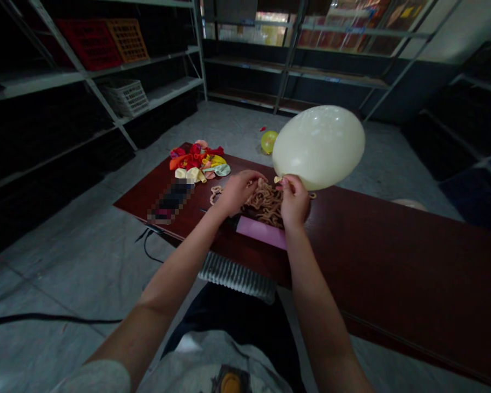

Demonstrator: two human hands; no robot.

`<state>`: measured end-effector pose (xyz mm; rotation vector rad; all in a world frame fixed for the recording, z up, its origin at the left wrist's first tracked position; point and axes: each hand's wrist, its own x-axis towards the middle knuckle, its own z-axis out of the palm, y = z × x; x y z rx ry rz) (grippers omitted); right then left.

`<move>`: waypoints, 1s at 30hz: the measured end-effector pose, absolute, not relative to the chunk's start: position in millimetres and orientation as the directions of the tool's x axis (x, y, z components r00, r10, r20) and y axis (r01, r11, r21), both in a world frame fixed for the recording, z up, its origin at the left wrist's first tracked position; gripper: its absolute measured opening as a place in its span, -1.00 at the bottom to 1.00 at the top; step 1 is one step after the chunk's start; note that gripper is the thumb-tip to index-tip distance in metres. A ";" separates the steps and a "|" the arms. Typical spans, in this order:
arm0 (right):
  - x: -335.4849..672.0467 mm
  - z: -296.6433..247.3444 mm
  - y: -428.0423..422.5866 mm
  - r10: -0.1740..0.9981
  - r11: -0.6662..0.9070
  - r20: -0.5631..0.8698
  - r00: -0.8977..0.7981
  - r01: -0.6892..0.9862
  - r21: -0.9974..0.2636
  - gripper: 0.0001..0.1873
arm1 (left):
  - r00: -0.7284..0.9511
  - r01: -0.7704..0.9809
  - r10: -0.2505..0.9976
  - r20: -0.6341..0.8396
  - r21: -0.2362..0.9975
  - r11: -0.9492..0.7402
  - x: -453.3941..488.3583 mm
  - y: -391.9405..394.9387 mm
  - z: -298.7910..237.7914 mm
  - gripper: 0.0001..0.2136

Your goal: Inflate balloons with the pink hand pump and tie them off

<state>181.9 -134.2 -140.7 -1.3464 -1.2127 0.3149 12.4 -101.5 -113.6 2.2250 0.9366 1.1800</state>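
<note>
An inflated cream-white balloon (319,146) rises above the far edge of the table. Its neck is pinched between the thumb and fingers of my right hand (293,201). My left hand (238,192) hovers at the left side of a heap of tan-brown cords (268,204), fingers stretched toward it and thumb apart. Whether its fingertips touch a cord is hard to make out. In front of the heap lies a flat pink strip (262,231), partly behind my right wrist.
Several uninflated coloured balloons (198,161) lie on the dark red table (393,256), left of the cords. A blurred-out dark object (172,201) sits nearer me. On the floor rests a small yellow balloon (269,142). Metal shelves (163,101) with crates line the left.
</note>
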 end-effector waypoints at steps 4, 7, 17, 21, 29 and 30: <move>182.5 -142.0 -134.0 0.767 0.270 0.470 0.437 0.444 -0.854 -0.70 | 0.230 0.020 0.870 0.436 0.892 -0.452 34.1 -104.8 -116.5 -0.76; 184.8 -145.5 -132.2 0.753 0.283 0.477 0.453 0.431 -0.857 -0.69 | 0.317 0.020 0.902 0.292 0.949 -0.314 49.6 -104.2 -125.7 -0.73; 184.8 -147.7 -131.3 0.760 0.244 0.385 0.523 0.319 -0.916 -0.68 | 0.414 0.305 0.793 0.447 0.753 -0.583 32.5 -75.7 -66.6 -0.76; 184.5 -147.5 -128.7 0.762 0.246 0.356 0.541 0.266 -0.932 -0.70 | 0.486 -0.005 0.748 0.452 0.858 -0.514 44.6 -59.9 -45.9 -0.79; 189.4 -106.3 -110.0 0.765 0.357 0.278 0.580 -0.024 -0.934 -0.69 | 0.537 -0.299 0.697 0.475 0.880 -0.370 78.7 -48.5 -36.1 -0.88; 190.0 -97.3 -107.0 0.760 0.368 0.275 0.589 -0.041 -0.929 -0.69 | 0.521 -0.304 0.707 0.478 0.878 -0.369 80.5 -49.5 -35.9 -0.88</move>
